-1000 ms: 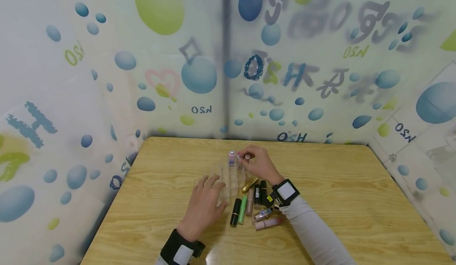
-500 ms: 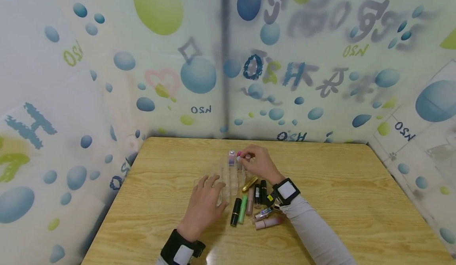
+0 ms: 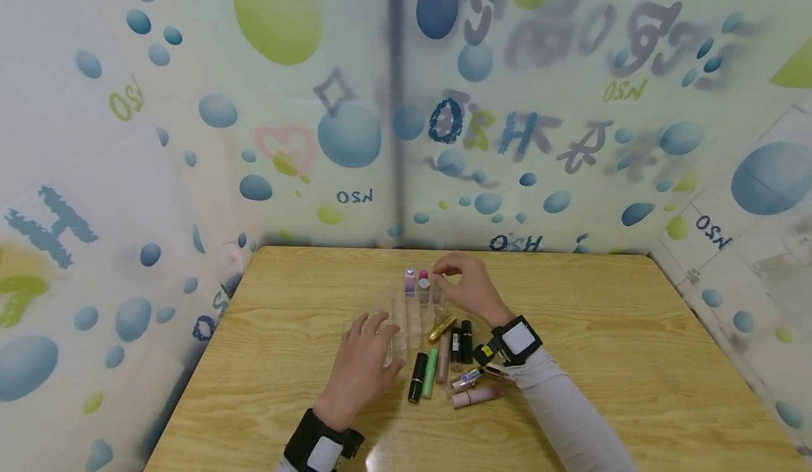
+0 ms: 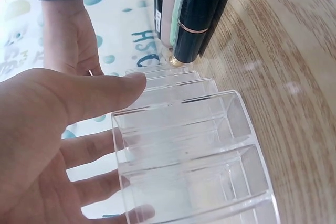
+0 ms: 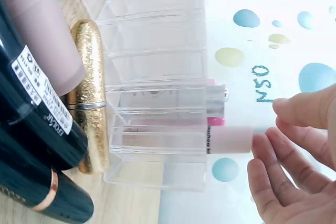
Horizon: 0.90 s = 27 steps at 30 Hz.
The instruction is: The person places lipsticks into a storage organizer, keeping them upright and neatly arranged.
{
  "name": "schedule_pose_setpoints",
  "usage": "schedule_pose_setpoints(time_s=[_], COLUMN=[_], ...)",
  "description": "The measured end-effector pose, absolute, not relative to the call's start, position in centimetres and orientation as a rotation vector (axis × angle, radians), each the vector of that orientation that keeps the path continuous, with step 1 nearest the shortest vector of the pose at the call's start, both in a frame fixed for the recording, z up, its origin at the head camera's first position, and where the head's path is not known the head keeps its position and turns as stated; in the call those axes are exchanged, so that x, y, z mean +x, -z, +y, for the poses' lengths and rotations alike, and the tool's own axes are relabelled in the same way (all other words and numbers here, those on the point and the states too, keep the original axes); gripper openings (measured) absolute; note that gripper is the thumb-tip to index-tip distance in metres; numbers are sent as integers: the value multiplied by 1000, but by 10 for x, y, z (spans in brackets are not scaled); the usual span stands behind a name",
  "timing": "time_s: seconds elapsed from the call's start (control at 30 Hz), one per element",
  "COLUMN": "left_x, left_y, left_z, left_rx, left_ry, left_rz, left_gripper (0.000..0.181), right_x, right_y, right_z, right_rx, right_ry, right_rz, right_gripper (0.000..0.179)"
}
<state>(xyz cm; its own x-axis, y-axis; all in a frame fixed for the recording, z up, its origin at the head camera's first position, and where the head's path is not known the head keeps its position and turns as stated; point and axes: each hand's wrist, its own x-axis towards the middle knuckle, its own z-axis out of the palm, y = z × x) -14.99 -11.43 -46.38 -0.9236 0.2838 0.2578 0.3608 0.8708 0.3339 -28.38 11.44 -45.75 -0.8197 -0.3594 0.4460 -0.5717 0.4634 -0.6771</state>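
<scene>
A clear plastic organizer (image 3: 414, 323) with several compartments stands mid-table. My left hand (image 3: 363, 373) rests against its left end with fingers spread; in the left wrist view the thumb (image 4: 105, 93) lies along the rim. In the right wrist view, a silver-capped tube (image 5: 215, 100) and a pale pink tube (image 5: 231, 139) stand in compartments, with a bright pink cap (image 5: 216, 121) partly hidden between them. Beside the pale pink tube is my right hand (image 5: 296, 166), its fingertips near the tube's top and nothing pinched. A purple tube (image 3: 409, 282) stands in the back row.
Right in front of the organizer lie a gold lipstick tube (image 3: 442, 327), a black tube (image 3: 417, 377), a green tube (image 3: 430, 373), a mauve tube (image 3: 443, 359) and several others. A pink tube (image 3: 476, 396) lies nearest the front. Patterned sheets (image 3: 355, 225) hang behind the table.
My right hand has let go of the silver-capped tube, which now stands in the organizer, and has shifted slightly right. My left hand has stayed at the organizer.
</scene>
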Motion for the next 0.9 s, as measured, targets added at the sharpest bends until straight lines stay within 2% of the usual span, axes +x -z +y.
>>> schedule_pose_setpoints(time_s=[0.27,0.63,0.9], left_x=[-149,-146,-145], left_y=[464,463,462], left_z=[-113,-108,-99], left_rx=[-483,-502,-570], left_ry=[566,567,626], left_rz=[-2855,-2822,-2769], left_gripper=[46,46,43], right_x=[-273,-241,-218], right_y=[459,463,460], right_z=[124,147,164], right_rx=[822,770,758], right_ry=[-1274,-1347,-1188], right_rz=[-2449,-2411,-2573], right_gripper=[8,7,9])
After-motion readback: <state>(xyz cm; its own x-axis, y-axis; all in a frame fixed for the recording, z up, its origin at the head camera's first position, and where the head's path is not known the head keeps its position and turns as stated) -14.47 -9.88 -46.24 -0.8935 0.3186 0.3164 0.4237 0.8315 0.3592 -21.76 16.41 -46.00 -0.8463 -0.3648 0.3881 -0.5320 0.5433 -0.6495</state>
